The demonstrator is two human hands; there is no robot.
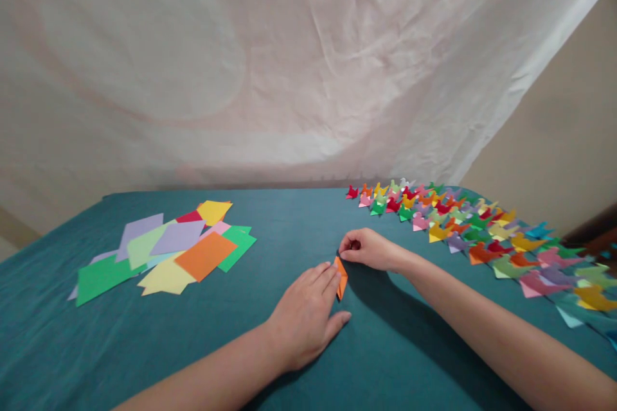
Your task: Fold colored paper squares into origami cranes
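Note:
A small piece of orange folded paper (342,284) lies on the teal cloth in front of me, narrow and pointed at its near end. My left hand (311,305) rests flat over its left side, fingers stretched out and together, thumb apart. At the far tip of the paper, my right hand (364,249) is closed in a pinch of thumb and index finger. Those fingertips hide the tip they hold. Part of the paper is covered by the left fingers.
Loose coloured paper sheets (205,257) lie overlapping on the left of the table (193,340). Along the right stand rows of many folded paper birds (477,253) in mixed colours, close to my right forearm. A pale hanging sheet (289,77) closes off the back.

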